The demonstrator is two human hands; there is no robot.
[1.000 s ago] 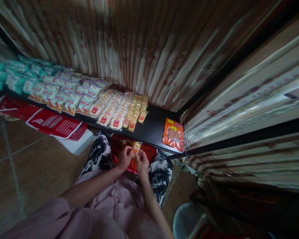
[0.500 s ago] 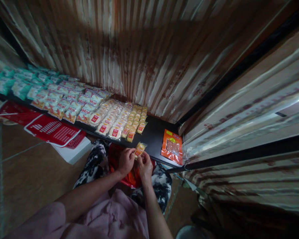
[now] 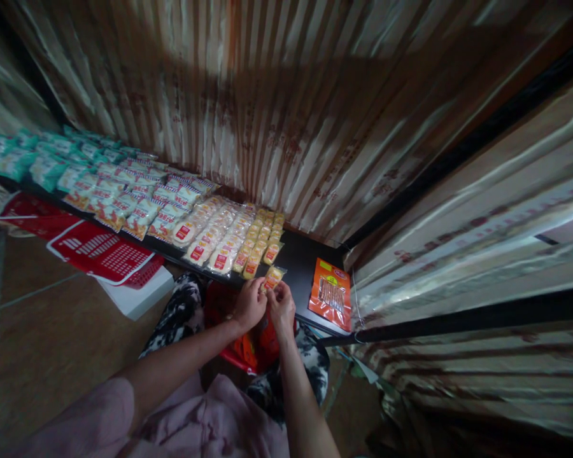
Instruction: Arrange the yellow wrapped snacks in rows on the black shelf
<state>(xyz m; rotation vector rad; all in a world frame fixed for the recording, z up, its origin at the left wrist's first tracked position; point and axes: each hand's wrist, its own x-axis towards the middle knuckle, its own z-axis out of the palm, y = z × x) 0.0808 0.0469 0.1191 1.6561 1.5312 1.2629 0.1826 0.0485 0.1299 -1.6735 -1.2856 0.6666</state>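
Yellow snack packet (image 3: 274, 276): hanging right at the front edge of the black shelf (image 3: 295, 253), near the yellow packet rows (image 3: 254, 253); touching down or not, can't tell.
Left hand (image 3: 249, 306): closed to a pinch on the near left side.
Right hand (image 3: 281, 306): pinching the near right end, fingers curled in.
Slip: could tumble toward the red basket (image 3: 237, 362) after loosening early.
Row bump: might skew neighbours by swinging too far left.
Crush: possible from over-squeezing.

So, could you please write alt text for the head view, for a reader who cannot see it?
Left hand and right hand together hold a small yellow packet near the front edge of a black shelf. Rows of packaged snacks fill its left; an orange packet lies at its right.
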